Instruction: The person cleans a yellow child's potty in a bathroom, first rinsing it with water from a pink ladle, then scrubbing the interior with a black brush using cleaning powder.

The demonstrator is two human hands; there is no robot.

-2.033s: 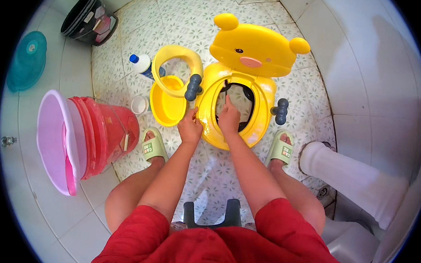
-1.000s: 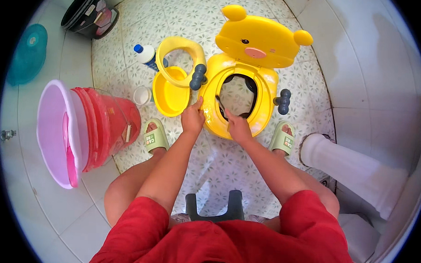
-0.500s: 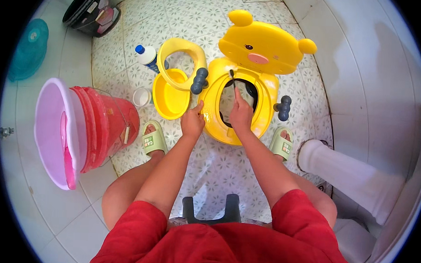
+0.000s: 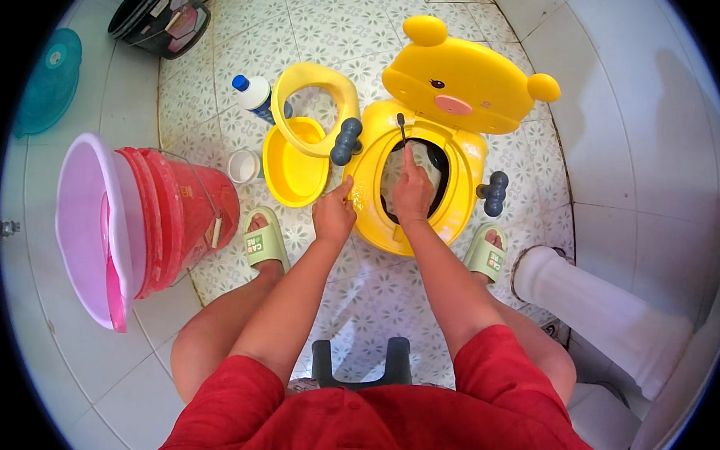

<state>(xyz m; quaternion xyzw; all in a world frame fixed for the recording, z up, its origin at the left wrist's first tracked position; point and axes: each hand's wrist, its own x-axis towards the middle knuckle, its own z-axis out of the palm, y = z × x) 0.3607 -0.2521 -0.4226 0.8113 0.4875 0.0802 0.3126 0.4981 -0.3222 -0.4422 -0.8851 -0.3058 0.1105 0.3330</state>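
A yellow children's potty (image 4: 364,195) with an animal-face lid (image 4: 460,82) tipped back stands on the floor ahead of me. My right hand (image 4: 413,193) is closed around the handle of a small dark brush (image 4: 403,130), whose head is against the potty's rear rim near the lid hinge. At the potty's left side my left hand (image 4: 334,212) grips its edge, one finger on top; the other fingertips are partly hidden. Left of the potty is a yellow removable bowl (image 4: 296,197), with a yellow seat ring (image 4: 345,93) leaning over it. Wet-looking patches shine on the potty's left rim.
A white bottle with a blue cap (image 4: 255,94) and a small white cup (image 4: 241,166) stand behind the bowl. On the left are red buckets (image 4: 190,219) with a lilac basin (image 4: 78,223). A black bucket (image 4: 141,15) stands far left; a white pedestal (image 4: 595,312) is at right.
The brush head has shifted slightly along the rear rim with my right hand. My left hand stays at the potty's left edge. The whole view has shifted a little.
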